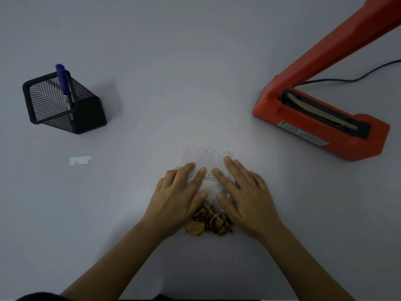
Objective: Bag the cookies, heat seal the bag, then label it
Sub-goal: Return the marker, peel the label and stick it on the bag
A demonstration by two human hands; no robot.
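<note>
Clear plastic bag (208, 155) holding brown, chocolate-streaked cookies (209, 222), lying flat on the grey table (195, 83) directly before the person, cookies gathered at its near end; a small white printed label (209, 173) sits on its middle. The left hand (180, 198) and right hand (243, 192) lie on the bag with fingers extended, gripping nothing, 2 index fingertips flanking the label (apparently pressing it flat so the adhesive takes). The orange heat sealer (321, 127), arm raised, stands to the right; a black mesh pen holder (65, 105) with 1 blue marker (64, 83) stands far left; a white paper strip (80, 160), probably label backing, lies near it. Labelling, the final step, seems in hand.
</note>
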